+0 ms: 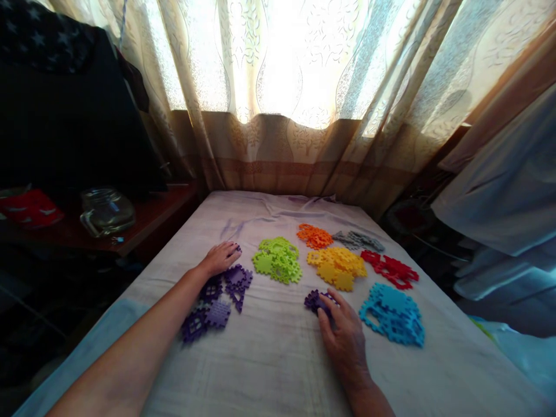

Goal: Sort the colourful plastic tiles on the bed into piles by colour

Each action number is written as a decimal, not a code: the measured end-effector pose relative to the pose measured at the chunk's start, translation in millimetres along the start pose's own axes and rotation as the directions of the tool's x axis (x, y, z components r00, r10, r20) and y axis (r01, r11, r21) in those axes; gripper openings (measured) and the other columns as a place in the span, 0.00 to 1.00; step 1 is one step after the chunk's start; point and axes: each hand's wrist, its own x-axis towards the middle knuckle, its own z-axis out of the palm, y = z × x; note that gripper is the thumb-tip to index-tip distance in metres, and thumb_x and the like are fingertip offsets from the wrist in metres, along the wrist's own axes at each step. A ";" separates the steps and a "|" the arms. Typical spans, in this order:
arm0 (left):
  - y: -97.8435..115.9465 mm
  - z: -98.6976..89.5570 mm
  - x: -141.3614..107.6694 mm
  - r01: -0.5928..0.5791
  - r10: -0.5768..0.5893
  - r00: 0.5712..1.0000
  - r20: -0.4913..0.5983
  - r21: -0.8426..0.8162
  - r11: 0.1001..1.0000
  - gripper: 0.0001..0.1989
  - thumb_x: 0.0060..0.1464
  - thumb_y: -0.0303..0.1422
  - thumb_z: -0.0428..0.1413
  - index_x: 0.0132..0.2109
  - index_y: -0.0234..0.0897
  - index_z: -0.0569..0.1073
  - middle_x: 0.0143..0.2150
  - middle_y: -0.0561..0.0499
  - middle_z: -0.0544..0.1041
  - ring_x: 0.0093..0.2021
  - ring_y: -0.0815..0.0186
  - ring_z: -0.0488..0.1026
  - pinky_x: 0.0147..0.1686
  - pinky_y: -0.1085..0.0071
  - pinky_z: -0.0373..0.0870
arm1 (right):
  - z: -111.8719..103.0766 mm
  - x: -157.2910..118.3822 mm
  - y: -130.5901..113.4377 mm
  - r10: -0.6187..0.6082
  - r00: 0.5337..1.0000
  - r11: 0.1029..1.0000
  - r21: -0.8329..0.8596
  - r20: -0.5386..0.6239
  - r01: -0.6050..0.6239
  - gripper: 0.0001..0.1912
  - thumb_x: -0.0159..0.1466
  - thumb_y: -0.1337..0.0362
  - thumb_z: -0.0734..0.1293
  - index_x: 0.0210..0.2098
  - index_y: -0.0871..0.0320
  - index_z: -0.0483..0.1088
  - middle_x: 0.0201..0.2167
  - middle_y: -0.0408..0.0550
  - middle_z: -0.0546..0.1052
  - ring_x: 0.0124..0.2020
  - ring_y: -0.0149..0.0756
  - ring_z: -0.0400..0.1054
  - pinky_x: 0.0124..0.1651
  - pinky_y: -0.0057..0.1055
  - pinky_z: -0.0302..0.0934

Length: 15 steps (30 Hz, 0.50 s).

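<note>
Tiles (218,314) in purple, toothed at the edges, lying at lower left of the frame on a pale sheet (269,359). Step in hand, seemingly: handling purple ones in small batches. Right hand (344,331), lower right of centre, with grip closed around a purple stack (313,301). Left hand (220,259), left of centre, over a purple piece (238,248); cannot tell whether pinching or merely covering. Called for next, presumably: teasing single tiles off the stack without snagging teeth.

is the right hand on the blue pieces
No, the right hand is on purple pieces, with the blue pile beside it.
</note>
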 end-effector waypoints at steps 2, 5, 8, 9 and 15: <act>4.8 5.7 -7.9 -0.019 0.020 1.000 0.021 -0.007 1.000 0.26 0.57 0.50 0.47 0.55 0.44 0.74 0.61 0.46 0.71 0.63 0.55 0.65 0.61 0.55 0.60 | -2.2 0.9 -2.9 -0.015 1.000 1.000 0.005 -0.008 0.015 0.16 0.66 0.59 0.59 0.47 0.55 0.73 0.52 0.55 0.74 0.52 0.45 0.68 0.56 0.47 0.62; 15.6 6.9 -36.1 -0.065 0.067 0.997 0.039 -0.032 0.997 0.26 0.59 0.51 0.44 0.53 0.43 0.75 0.61 0.47 0.72 0.62 0.58 0.66 0.62 0.58 0.60 | -4.7 2.9 -8.9 -0.054 0.999 0.998 0.022 -0.004 0.054 0.15 0.66 0.62 0.59 0.47 0.54 0.74 0.52 0.54 0.74 0.52 0.44 0.68 0.56 0.46 0.62; 25.8 -2.2 -68.2 -0.096 0.099 0.994 0.044 -0.064 0.993 0.28 0.62 0.50 0.39 0.52 0.42 0.76 0.57 0.48 0.75 0.60 0.61 0.69 0.61 0.63 0.62 | -5.2 3.1 -20.0 -0.130 0.991 0.990 0.051 -0.013 0.130 0.13 0.66 0.65 0.60 0.45 0.54 0.74 0.51 0.53 0.75 0.52 0.42 0.68 0.55 0.43 0.62; 28.0 -6.3 -77.9 -0.095 0.098 0.994 0.038 -0.071 0.993 0.29 0.63 0.49 0.37 0.53 0.41 0.76 0.57 0.48 0.75 0.59 0.62 0.69 0.61 0.63 0.62 | -4.7 2.1 -25.6 -0.157 0.987 0.986 0.062 -0.012 0.158 0.13 0.65 0.66 0.60 0.45 0.55 0.74 0.50 0.53 0.75 0.52 0.42 0.68 0.55 0.42 0.62; 31.4 -11.0 -129.0 0.024 -0.041 0.975 -0.219 -0.079 0.997 0.29 0.64 0.49 0.37 0.55 0.39 0.74 0.58 0.46 0.74 0.60 0.59 0.68 0.62 0.56 0.61 | 3.8 -10.4 -80.0 -0.235 0.926 0.966 0.174 0.294 0.190 0.12 0.64 0.65 0.63 0.46 0.56 0.73 0.42 0.51 0.77 0.44 0.39 0.69 0.49 0.35 0.62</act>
